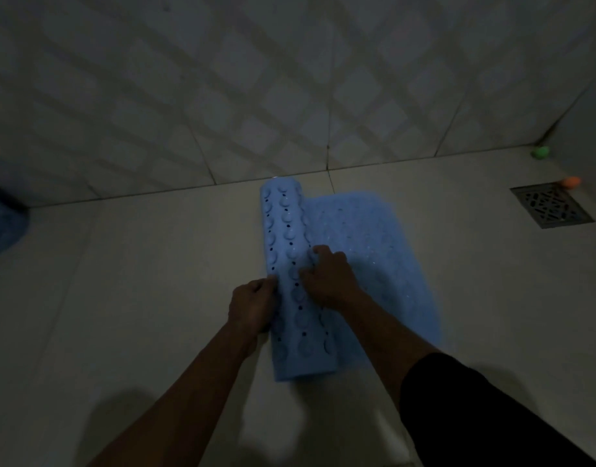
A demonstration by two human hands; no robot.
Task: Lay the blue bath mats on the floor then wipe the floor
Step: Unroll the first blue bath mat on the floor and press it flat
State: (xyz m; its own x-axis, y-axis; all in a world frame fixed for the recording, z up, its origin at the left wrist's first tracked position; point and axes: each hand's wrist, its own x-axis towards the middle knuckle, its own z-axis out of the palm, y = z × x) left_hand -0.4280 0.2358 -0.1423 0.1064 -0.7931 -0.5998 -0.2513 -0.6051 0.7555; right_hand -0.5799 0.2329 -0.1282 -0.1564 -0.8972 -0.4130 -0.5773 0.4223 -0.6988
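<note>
From above, in dim light, a blue bath mat (364, 251) lies half unrolled on the pale tiled floor (155, 298), close to the foot of the wall (222, 96). Its right part is already flat against the tiles, while the left part is a roll (286, 237) with the suction cups facing up and outward, so rolling it on leftward would turn those cups down onto the floor. The left hand (252, 305) sits against the roll's left side, fingers curled in against its edge, though the gloom makes it hard to say whether they truly pinch it or only steady it. The right hand (326, 274) rests on top of the roll's right side, fingers bent and pressing down, probably to keep the flat part from sliding. The mat runs parallel to the wall's corner line, which suits a mat meant to lie along it. Off to the right a floor drain (552, 205) stays uncovered, well apart from the mat, with a small orange thing (572, 182) at its corner and a green one (540, 152) near the wall. At the far left edge a blue shape (3, 224), perhaps another mat, shows only partly.
</note>
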